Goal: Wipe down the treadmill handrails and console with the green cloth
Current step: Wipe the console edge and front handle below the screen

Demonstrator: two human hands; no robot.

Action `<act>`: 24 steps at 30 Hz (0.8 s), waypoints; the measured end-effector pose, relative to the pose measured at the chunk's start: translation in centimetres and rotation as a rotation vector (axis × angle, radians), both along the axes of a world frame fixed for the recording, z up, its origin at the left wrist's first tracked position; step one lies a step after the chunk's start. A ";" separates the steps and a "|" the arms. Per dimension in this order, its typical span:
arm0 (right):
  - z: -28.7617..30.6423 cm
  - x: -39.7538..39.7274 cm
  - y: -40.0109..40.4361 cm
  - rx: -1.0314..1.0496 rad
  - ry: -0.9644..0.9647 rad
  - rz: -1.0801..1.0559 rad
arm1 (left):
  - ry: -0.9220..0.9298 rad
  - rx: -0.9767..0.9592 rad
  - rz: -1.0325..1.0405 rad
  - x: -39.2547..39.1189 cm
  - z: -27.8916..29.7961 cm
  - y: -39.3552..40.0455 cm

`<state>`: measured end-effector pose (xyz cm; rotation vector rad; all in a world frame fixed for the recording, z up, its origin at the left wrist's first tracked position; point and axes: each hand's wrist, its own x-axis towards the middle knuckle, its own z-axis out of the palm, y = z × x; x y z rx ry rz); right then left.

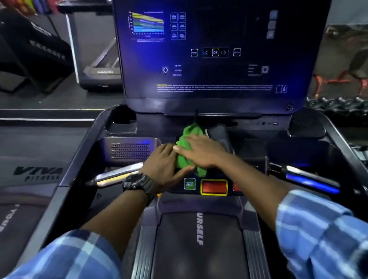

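The green cloth (188, 132) lies bunched on the middle shelf of the treadmill console (220, 103), just below the lit screen (211, 44). My right hand (202, 152) lies flat on top of the cloth with straight fingers pointing left. My left hand (161, 162), with a black watch at the wrist, rests against the cloth's left side, its thumb stretched under the cloth's lower edge. A silver left handrail grip (118, 174) and a right handrail grip (309, 179) stick out on either side. Most of the cloth is hidden under my hands.
A green quick-start button (189, 183) and a red stop button (213, 187) sit just below my hands. A cup holder (121, 121) and speaker grille (131, 148) are to the left. The belt (200, 252) runs below. Dumbbells (348, 104) line the right.
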<state>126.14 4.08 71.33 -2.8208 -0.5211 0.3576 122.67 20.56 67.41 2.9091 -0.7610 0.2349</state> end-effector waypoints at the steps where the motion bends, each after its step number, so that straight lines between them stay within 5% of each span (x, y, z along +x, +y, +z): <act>1: -0.1 -0.2 -0.5 0.018 0.011 0.034 | -0.005 0.007 -0.015 -0.1 -0.1 0.7; 5: -0.3 -0.3 -6.1 0.007 0.030 0.192 | 0.041 0.005 0.018 -0.5 0.6 2.1; 12: -1.2 0.7 0.6 -0.025 -0.177 -0.211 | -0.005 -0.012 -0.013 -0.8 0.7 2.9; 16: -2.0 -2.6 2.4 0.013 -0.396 -0.065 | -0.036 -0.051 -0.070 -0.3 0.0 4.3; 20: -1.8 -3.2 -2.8 -0.027 -0.379 0.154 | -0.059 -0.047 -0.055 -0.4 0.3 4.4; 24: -1.3 -0.9 -0.8 -0.004 -0.263 -0.194 | -0.012 -0.084 -0.024 -0.4 0.6 3.9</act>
